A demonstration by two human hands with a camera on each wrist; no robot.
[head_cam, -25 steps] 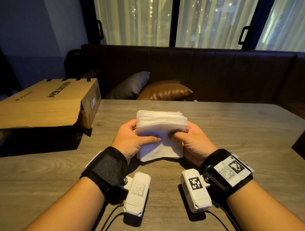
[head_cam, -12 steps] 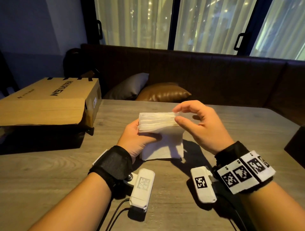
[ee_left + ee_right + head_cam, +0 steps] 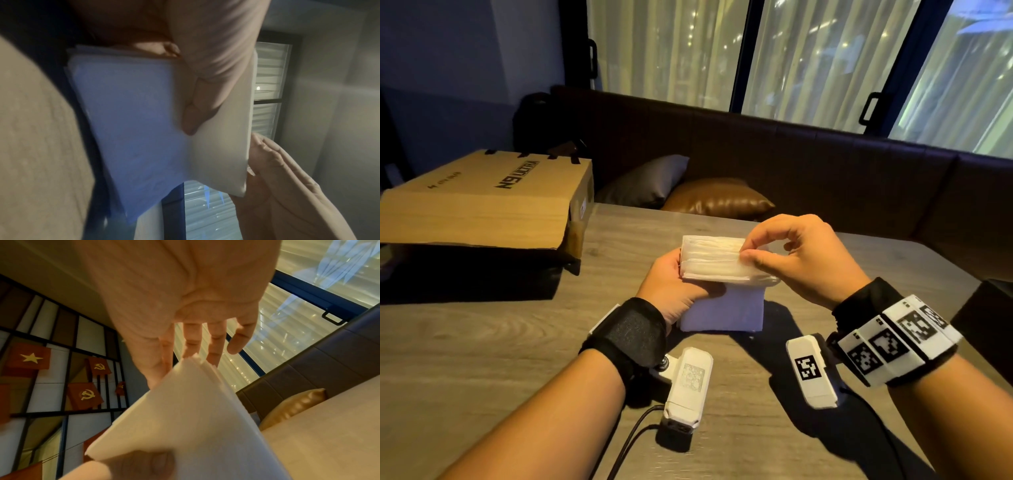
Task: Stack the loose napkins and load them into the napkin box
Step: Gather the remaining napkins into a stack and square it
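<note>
Wooden table (image 3: 482, 342): hands (image 3: 674, 284) hold napkins (image 3: 722, 257) (upright).

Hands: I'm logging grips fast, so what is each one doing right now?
Left hand: closed round the napkin stack, standing on edge on the table.
Right hand: thumb and fingertips pinch the stack's top edge.
</note>
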